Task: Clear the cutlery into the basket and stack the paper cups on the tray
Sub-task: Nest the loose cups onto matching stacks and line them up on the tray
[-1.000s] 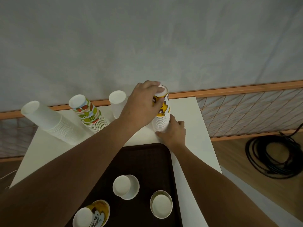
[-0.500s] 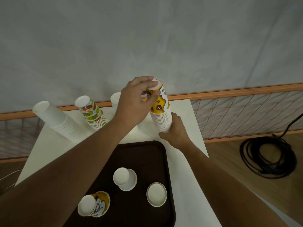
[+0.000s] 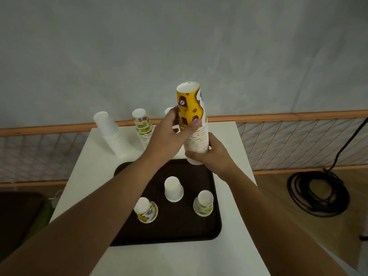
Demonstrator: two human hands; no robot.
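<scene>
Both hands hold a tall stack of yellow coffee-print paper cups (image 3: 194, 124), upside down, above the far right corner of the dark brown tray (image 3: 179, 228). My left hand (image 3: 169, 134) pinches the top yellow cup. My right hand (image 3: 214, 154) grips the stack's base. Three upturned cups stand on the tray: a white cup (image 3: 173, 189), a yellow-print cup (image 3: 146, 210) and a green-print cup (image 3: 203, 203). No cutlery or basket is in view.
On the white table (image 3: 95, 156) behind the tray lean a white cup stack (image 3: 110, 134) and a green-print cup stack (image 3: 142, 124); another white stack peeks out behind my left hand. A mesh fence (image 3: 298, 142) runs behind. A black cable coil (image 3: 318, 194) lies on the floor at right.
The yellow cup stack has been lifted off the table and brought nearer, over the tray's far corner. My left hand slid from its top down to the side of the top cup.
</scene>
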